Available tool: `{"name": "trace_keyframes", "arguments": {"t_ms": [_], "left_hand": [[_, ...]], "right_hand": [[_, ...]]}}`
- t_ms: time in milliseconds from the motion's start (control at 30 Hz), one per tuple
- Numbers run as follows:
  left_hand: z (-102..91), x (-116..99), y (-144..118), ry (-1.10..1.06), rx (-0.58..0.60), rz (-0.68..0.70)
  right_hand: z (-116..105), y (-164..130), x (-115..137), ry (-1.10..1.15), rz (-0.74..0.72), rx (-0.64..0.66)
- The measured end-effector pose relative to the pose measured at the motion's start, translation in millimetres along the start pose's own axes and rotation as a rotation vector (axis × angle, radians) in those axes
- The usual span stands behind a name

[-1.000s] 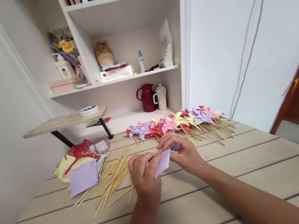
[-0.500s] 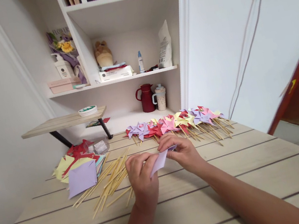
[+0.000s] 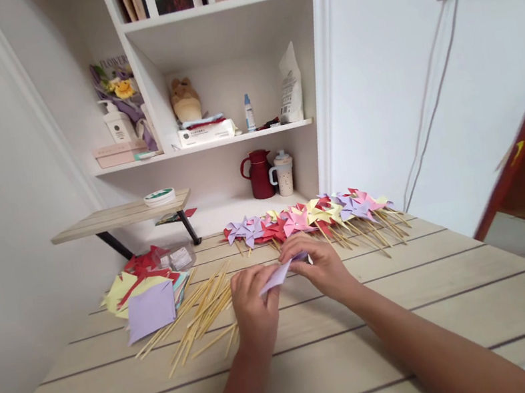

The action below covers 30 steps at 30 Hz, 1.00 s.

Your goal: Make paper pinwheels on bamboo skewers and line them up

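Between my two hands, above the middle of the table, is a piece of purple paper point(image 3: 275, 278), tilted and bent. My left hand point(image 3: 254, 296) pinches its left end between thumb and fingers. At the other end my right hand point(image 3: 316, 265) has its fingers closed on the paper and hides part of it. Thin wooden sticks point(image 3: 206, 308) lie in a loose heap just left of my left hand. Beyond my hands lies a row of finished paper pinwheels point(image 3: 297, 221) in purple, red, pink and yellow, their sticks pointing toward me.
Purple paper squares point(image 3: 150, 311) lie at the left beside yellow and red cut paper point(image 3: 129, 288) and a clear plastic bag point(image 3: 179, 258). A small raised stand point(image 3: 118, 216) is behind them. On the shelf unit stand a dark red jug point(image 3: 260, 176) and a cup point(image 3: 283, 174).
The purple paper has tipped flatter between my hands, and my left hand has shifted slightly right. The whole view has moved a little; both hands keep their hold.
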State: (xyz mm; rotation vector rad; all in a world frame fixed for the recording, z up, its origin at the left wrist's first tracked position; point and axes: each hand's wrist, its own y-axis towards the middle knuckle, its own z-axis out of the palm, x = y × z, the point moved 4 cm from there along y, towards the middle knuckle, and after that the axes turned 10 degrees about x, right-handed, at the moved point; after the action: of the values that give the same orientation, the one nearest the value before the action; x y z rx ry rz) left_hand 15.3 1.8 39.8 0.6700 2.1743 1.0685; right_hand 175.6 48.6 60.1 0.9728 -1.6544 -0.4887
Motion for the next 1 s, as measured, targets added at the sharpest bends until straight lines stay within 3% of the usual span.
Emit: {"name": "trace_keyframes", "arguments": {"t_ms": [100, 200, 367, 533, 733, 1000], "left_hand": [[6.0, 9.7, -2.0, -0.092, 0.074, -0.111], [7.4, 18.7, -6.7, -0.212, 0.066, -0.235], [0.6, 31.7, -13.5, -0.376, -0.106, -0.444], [-9.9, 48.7, -16.2, -0.295, -0.273, -0.598], [4.6, 72.8, -22.4, -0.267, -0.105, -0.687], [16.9, 72.1, -27.1, -0.228, 0.054, -0.657]], "right_hand": [[-6.6, 0.1, -4.8, 0.005, 0.012, -0.027], [-15.4, -0.6, -10.6, 0.006, 0.029, -0.066], [-25.7, -3.1, -19.8, 0.092, 0.07, -0.123], [-27.1, -4.5, -24.5, 0.155, 0.123, -0.113], [-27.5, -5.8, -28.0, 0.205, 0.185, -0.116], [-28.3, -9.0, -37.2, 0.246, 0.256, -0.079]]}}
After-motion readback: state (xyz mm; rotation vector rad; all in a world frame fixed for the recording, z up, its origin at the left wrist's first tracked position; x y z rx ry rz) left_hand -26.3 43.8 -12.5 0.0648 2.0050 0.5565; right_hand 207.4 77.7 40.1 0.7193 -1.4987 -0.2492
